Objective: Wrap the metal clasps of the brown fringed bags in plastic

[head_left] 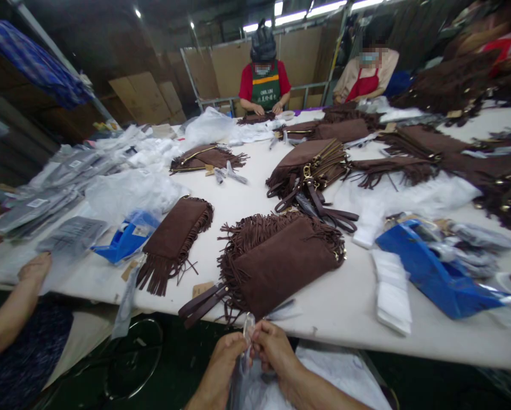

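Our left hand [225, 356] and right hand [276, 350] are close together just off the near edge of the table, thumbs and fingertips pinched on a clear plastic piece [249, 322]. Its top stands up between our fingertips, and more clear plastic hangs below, beside our left palm. Under our right forearm we see white sheeting [338, 370], lower than the tabletop.

Just beyond our fingertips, on the white table [345, 322], lies a brown fringed bag [285, 265]; neither of our hands touches it. Its wrist strap [202, 304] reaches out to the left, near a tan tag [202, 289].

Farther left lies a smaller-looking brown bag [176, 228], with a blue tape dispenser [127, 236] beside it. To our right are a stack of white packets [391, 290] and a larger blue dispenser [430, 267].

Behind the nearest bag sits a pile of brown bags [302, 165] with gold zips. At far left, a co-worker's hand [36, 267] is at a grey printed packet [71, 233]. Across the table, a person in a green apron [264, 88] bends over brown material [258, 118].
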The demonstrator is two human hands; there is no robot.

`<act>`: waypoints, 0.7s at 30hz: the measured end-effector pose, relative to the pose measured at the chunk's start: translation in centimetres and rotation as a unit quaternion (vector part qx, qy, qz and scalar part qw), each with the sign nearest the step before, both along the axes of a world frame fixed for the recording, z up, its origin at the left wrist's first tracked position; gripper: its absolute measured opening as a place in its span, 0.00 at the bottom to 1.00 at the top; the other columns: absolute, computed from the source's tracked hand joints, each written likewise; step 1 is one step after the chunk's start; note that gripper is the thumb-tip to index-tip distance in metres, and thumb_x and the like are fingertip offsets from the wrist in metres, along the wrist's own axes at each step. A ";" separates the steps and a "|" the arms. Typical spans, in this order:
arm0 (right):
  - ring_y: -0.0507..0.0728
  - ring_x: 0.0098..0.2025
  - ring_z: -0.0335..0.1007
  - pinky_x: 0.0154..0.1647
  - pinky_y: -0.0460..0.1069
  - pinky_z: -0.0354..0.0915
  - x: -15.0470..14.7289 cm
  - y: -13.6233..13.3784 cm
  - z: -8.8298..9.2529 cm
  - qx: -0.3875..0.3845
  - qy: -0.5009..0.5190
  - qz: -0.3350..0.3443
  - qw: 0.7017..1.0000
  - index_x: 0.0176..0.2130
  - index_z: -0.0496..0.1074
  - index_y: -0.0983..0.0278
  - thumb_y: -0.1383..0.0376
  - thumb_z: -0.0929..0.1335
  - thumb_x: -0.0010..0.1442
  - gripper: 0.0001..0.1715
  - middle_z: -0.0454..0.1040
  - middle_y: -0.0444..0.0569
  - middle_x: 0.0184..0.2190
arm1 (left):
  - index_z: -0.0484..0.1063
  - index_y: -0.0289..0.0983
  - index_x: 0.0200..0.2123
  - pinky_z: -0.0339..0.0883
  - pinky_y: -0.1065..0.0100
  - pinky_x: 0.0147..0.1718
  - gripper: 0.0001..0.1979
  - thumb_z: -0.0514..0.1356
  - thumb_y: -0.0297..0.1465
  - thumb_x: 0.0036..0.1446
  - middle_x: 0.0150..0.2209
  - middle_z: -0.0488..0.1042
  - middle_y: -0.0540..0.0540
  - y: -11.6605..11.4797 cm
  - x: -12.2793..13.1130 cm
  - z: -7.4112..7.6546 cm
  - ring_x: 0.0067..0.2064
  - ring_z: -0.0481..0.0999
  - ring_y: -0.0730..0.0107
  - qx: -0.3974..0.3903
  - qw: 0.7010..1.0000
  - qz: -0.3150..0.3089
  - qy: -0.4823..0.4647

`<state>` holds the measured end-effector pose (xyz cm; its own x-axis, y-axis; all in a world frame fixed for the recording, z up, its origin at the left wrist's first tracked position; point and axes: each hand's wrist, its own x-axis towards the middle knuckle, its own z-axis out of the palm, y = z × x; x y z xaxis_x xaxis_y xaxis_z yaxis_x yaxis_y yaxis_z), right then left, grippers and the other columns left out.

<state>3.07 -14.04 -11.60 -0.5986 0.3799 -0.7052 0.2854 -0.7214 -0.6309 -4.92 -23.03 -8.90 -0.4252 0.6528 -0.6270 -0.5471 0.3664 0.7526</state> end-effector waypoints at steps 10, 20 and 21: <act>0.44 0.12 0.46 0.12 0.40 0.41 0.9 -0.1 1.0 0.018 0.010 0.042 0.999 0.29 0.64 0.63 0.55 0.68 0.48 0.15 0.62 0.34 0.14 | 0.76 0.29 0.33 0.64 0.73 0.26 0.17 0.63 0.40 0.53 0.29 0.76 0.40 -1.8 -2.1 -1.5 0.25 0.72 0.72 0.023 0.981 -0.049 -0.184; 0.50 0.18 0.60 0.20 0.44 0.54 6.8 4.3 1.6 0.319 0.002 0.125 0.940 0.33 0.70 0.62 0.50 0.64 0.58 0.18 0.69 0.41 0.20 | 0.73 0.31 0.34 0.68 0.66 0.30 0.30 0.57 0.56 0.50 0.31 0.78 0.38 -1.9 -2.6 0.8 0.31 0.78 0.61 -0.030 0.995 -0.072 -0.060; 0.51 0.20 0.62 0.22 0.45 0.56 7.9 5.7 1.7 0.373 -0.020 0.108 0.921 0.33 0.71 0.62 0.52 0.63 0.60 0.17 0.69 0.41 0.20 | 0.73 0.31 0.34 0.68 0.66 0.30 0.30 0.58 0.55 0.49 0.31 0.78 0.39 -1.6 -2.4 1.1 0.31 0.78 0.61 -0.033 0.997 -0.065 -0.031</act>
<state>10.95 -8.37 -9.86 -0.6965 0.6427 -0.3191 0.4057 -0.0141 -0.9139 -7.35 -24.59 -7.75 -0.2993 0.6559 -0.6930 -0.5357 0.4855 0.6909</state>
